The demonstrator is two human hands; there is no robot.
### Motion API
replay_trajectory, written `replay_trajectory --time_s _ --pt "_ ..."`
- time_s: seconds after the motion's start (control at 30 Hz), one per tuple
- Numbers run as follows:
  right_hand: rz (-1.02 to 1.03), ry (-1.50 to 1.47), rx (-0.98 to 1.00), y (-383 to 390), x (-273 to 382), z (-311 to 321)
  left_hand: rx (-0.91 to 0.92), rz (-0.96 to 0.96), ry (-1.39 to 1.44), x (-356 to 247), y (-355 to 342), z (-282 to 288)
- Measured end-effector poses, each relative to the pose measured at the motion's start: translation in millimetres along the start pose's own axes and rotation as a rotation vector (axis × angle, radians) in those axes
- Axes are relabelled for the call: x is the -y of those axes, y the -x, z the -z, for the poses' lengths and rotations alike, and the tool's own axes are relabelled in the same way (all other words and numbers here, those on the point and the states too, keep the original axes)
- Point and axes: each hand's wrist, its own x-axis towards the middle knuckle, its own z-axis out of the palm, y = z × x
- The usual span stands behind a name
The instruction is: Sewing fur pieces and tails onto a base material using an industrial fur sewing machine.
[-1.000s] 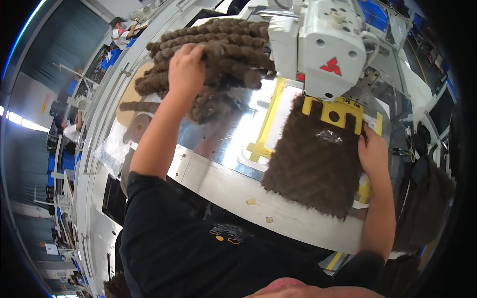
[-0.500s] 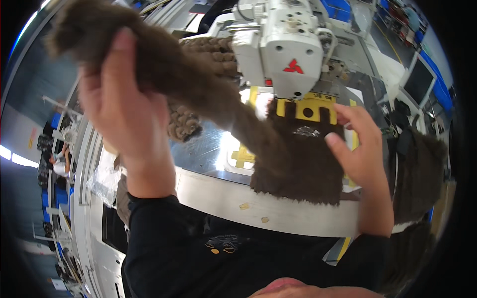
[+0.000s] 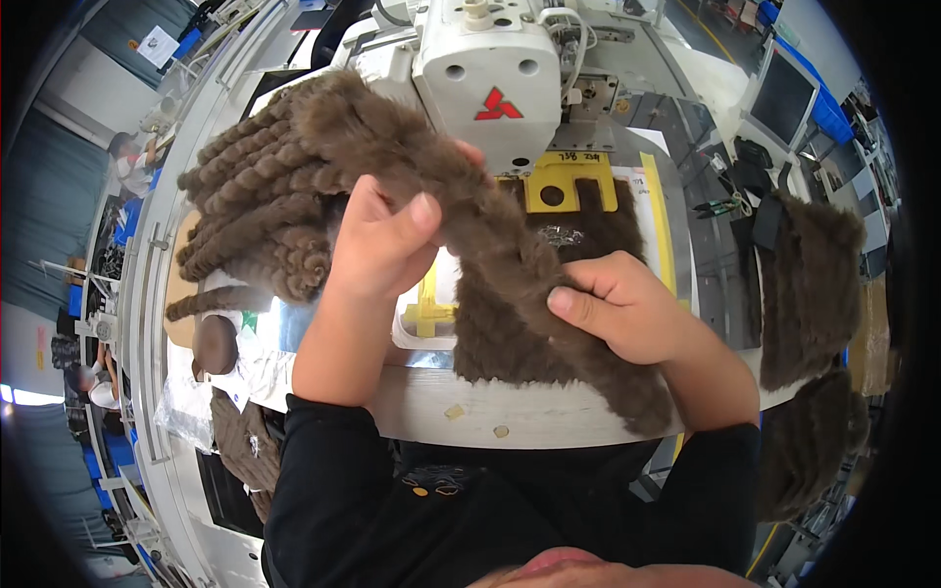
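A long strip of brown fur [image 3: 500, 235] runs slantwise across the middle, from upper left down to the lower right. My left hand [image 3: 387, 240] is closed around its upper part, the fingers partly hidden behind the fur. Lower down, my right hand [image 3: 627, 312] grips the strip between thumb and fingers, its end hanging past the hand. Underneath lies a flat brown fur panel [image 3: 490, 343], with a small silvery patch [image 3: 562, 235] on it. A yellow notched plate [image 3: 595, 188] rests over the panel's far edge, below the head of a white sewing machine [image 3: 487, 73].
Many rolled fur strips [image 3: 265, 176] are heaped at the left beside a round brown object [image 3: 215, 345]. More fur pieces [image 3: 809, 294] hang at the right edge. Thread snips [image 3: 720, 206] and a monitor [image 3: 784, 93] are on the right. The white table edge [image 3: 412, 397] runs before me.
The fur strip has come down from upper left to the middle. My right hand has left the yellow plate and taken hold of the strip; my left hand has moved right. The view has shifted.
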Motion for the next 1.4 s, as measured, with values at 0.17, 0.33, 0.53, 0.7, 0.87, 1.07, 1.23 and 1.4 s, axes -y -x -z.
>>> replay_trajectory --time_s 0.17,0.33,0.53,0.7,0.87,1.07,1.23,1.4 --pt "0.020 -0.014 -0.017 3 3 -7 -0.055 0.057 -0.006 10 7 8" --pt "0.197 0.429 -0.221 6 18 -15 0.014 0.202 -0.270 23 10 -19" --pt "0.256 0.562 -0.202 10 3 -17 -0.048 0.122 -0.131 15 14 -27" --pt "0.177 0.652 -0.042 10 6 -17 0.046 0.014 -0.398 -1 15 -21" --pt "0.087 0.721 -0.052 5 1 -13 0.266 -0.180 -0.691 0 12 -26" --pt "0.165 0.551 -0.215 3 12 -24 0.277 -0.182 -0.772 7 14 -36" --pt "0.274 0.581 -0.220 5 -2 -19 0.243 -0.169 -0.752 2 12 -41" --pt "0.285 0.650 -0.247 3 -9 -18 0.281 -0.204 -0.868 -4 15 -39"
